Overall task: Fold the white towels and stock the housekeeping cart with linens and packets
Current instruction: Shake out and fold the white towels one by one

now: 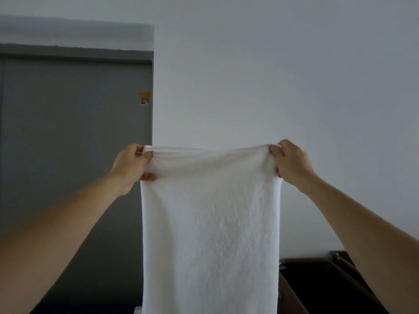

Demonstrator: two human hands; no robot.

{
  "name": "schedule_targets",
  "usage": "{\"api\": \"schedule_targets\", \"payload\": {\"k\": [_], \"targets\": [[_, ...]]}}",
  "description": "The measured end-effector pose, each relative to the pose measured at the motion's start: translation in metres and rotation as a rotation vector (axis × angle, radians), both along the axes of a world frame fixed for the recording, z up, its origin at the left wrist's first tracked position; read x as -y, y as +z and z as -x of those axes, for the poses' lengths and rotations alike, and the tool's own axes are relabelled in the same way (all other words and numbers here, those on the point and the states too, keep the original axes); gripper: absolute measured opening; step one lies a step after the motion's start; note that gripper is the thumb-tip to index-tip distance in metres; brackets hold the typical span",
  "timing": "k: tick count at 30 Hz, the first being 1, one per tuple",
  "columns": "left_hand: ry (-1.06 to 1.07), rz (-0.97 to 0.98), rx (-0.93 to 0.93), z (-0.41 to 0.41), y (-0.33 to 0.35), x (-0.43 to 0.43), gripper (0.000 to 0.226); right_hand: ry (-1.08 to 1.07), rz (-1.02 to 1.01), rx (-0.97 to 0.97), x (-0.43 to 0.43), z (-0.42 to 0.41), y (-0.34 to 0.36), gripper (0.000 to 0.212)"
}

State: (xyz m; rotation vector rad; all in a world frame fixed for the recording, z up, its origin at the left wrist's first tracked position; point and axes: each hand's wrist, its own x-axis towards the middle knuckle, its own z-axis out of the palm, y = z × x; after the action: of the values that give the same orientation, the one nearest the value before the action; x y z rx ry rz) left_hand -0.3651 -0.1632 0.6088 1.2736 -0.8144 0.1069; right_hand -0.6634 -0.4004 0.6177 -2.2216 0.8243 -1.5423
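Nothing legible anywhere: only a small yellow-and-red sticker [144, 97] near the right edge of the grey door [74, 132], too blurred to read. Held up in mid-air before a plain pale wall [272, 75], a white towel [209, 223]: nubbly terry pile, hanging as a long flat rectangle, top edge doubled into a thick soft roll, lower end cut off by the bottom of the view. At its upper left corner, the left hand [131, 165], thumb and curled fingers clamped on the cloth. At its upper right corner, the right hand [291, 163], pinching the cloth likewise. Bare forearms stretched forward and up, spread wide, the top edge sagging slightly between them. Lower right, beside the towel, a dark brown-rimmed box [317, 284].
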Motion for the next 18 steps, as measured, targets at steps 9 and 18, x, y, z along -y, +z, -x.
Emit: {"api": "schedule_targets", "payload": {"k": [9, 18], "targets": [[0.132, -0.145, -0.063, -0.024, -0.050, 0.040, 0.013, 0.138, -0.258, -0.061, 0.030, -0.036, -0.045, 0.022], [0.213, 0.121, 0.120, -0.013, 0.065, 0.060, 0.008, 0.206, -0.022, 0.307, 0.046, -0.032, 0.036, 0.019]]}}
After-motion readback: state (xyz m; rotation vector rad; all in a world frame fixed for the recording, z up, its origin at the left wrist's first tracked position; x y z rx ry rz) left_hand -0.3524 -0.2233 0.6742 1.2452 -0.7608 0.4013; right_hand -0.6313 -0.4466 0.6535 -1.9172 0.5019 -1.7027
